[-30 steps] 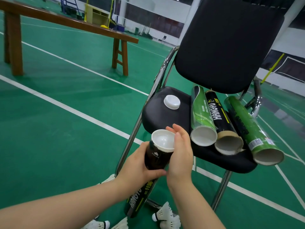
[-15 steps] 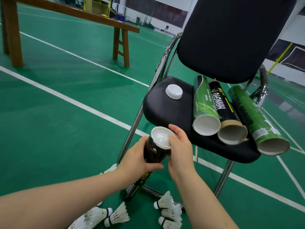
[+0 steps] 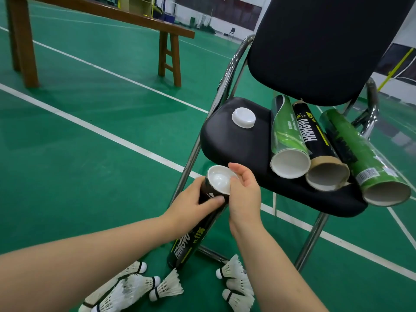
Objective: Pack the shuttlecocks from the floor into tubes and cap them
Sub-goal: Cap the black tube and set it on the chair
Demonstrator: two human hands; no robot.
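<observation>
My left hand (image 3: pixel 198 199) grips the black Hangyo tube (image 3: pixel 191 242) near its top. My right hand (image 3: pixel 244 194) pinches the white cap (image 3: pixel 219 181) seated in its mouth, so the contents are hidden.

Progress, as I judge it: early.
- Shuttlecocks (image 3: pixel 130 287) lie loose on the floor below both hands.
- Beyond my right hand, three open tubes (image 3: pixel 319 149) lie on the chair seat (image 3: pixel 225 140); their mouths look empty.
- A spare cap (image 3: pixel 243 117) sits beside them.

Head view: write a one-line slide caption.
Left hand grips a black tube while right hand pinches its white cap; shuttlecocks lie on the floor.
</observation>
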